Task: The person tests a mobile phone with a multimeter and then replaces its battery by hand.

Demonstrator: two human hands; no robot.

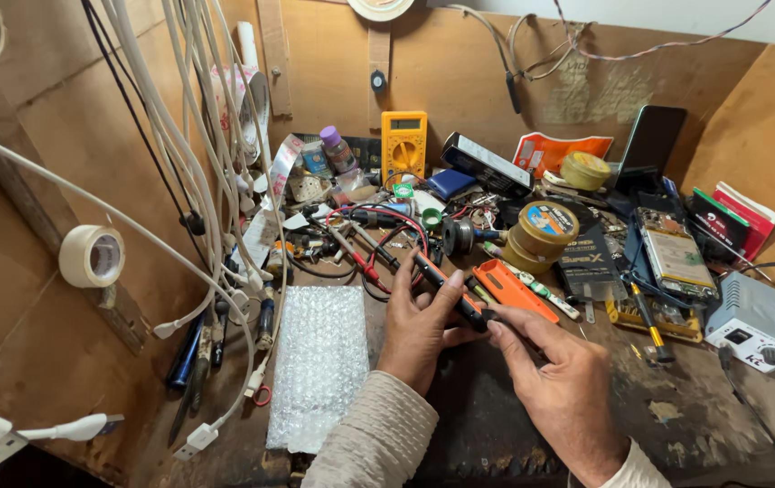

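Observation:
My left hand [419,325] grips a slim black tool with a red band [449,289], held slanted above the dark bench. My right hand [554,380] pinches the lower end of that same tool between thumb and fingers. An orange box cutter [516,291] lies just behind the hands. A sheet of bubble wrap [319,361] lies flat to the left of my left forearm.
A yellow multimeter [403,145] with red and black leads [378,237] stands at the back. Round tins [543,233], an opened phone [676,260], a dark phone [651,145], a grey box with a dial [756,321], tape rolls [92,256] and hanging white cables [197,154] crowd the wooden booth.

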